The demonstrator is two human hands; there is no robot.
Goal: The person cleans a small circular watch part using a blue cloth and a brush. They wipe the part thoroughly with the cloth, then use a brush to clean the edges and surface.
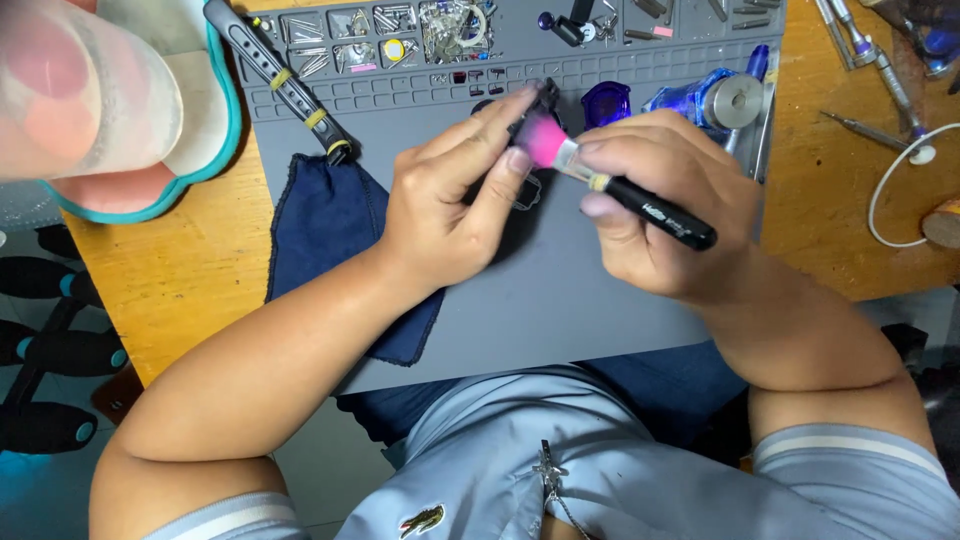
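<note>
My left hand (450,200) pinches a small black part (535,108) between thumb and fingers, held just above the grey work mat (560,300). My right hand (670,200) grips a brush (640,205) by its black handle. Its pink bristles (542,142) touch the black part. Most of the part is hidden behind my left fingers.
A dark blue cloth (335,230) lies on the mat's left side, with a black strap (285,80) above it. Small metal parts fill the mat's tray compartments (400,35). Blue pieces and a metal disc (732,100) sit right. Screwdrivers (870,50) and a white cable (890,180) lie on the wooden table.
</note>
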